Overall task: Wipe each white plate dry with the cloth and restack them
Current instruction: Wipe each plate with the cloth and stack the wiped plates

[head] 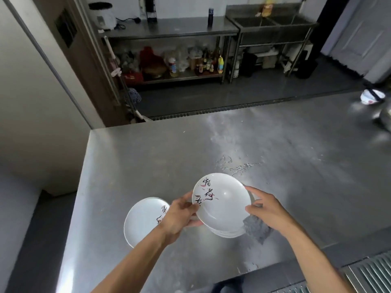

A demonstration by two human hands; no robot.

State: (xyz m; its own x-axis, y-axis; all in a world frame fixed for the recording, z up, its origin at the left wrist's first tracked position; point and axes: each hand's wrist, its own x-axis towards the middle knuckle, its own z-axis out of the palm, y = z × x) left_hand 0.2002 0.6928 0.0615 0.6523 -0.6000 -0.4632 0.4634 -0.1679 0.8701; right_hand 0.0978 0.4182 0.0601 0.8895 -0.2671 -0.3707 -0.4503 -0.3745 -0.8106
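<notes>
A white plate [224, 204] with black and red brush writing is tilted up above a stack of white plates [227, 233] on the steel table [148, 161]. My left hand [179, 214] grips its left rim. My right hand [266, 208] holds its right rim and also holds a grey cloth [257, 228], which hangs below the fingers beside the stack. Another white plate [143, 220] with the same writing lies flat on the table to the left, partly hidden by my left wrist.
Water drops [234, 166] lie on the table beyond the plates. A bowl [371, 96] and a metal pot [385, 117] sit at the far right edge. Behind the table are a steel shelf [169, 32] with bottles and a sink [273, 24].
</notes>
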